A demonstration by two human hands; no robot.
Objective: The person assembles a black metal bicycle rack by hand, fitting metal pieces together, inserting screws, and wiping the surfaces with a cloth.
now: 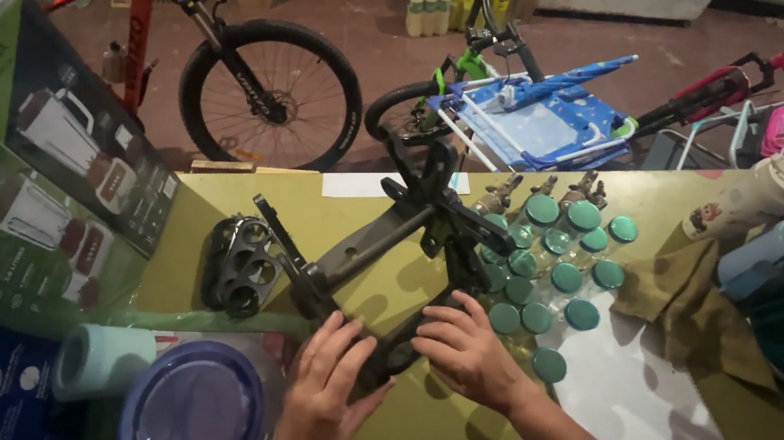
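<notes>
Teal round caps (566, 278) sit on a yellow-green table (419, 428) beside a black metal frame (385, 241) and a purple-lidded jar (198, 417).

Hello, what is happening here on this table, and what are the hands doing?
A person works at a yellow-green table with both bare hands. The left hand and the right hand rest on the near end of a dark metal frame lying flat. Beside the right hand stand many small bottles with green caps. A lidded plastic jar sits beside the left hand. Boxed blenders are at the table's left, bicycles on the floor beyond.
</notes>
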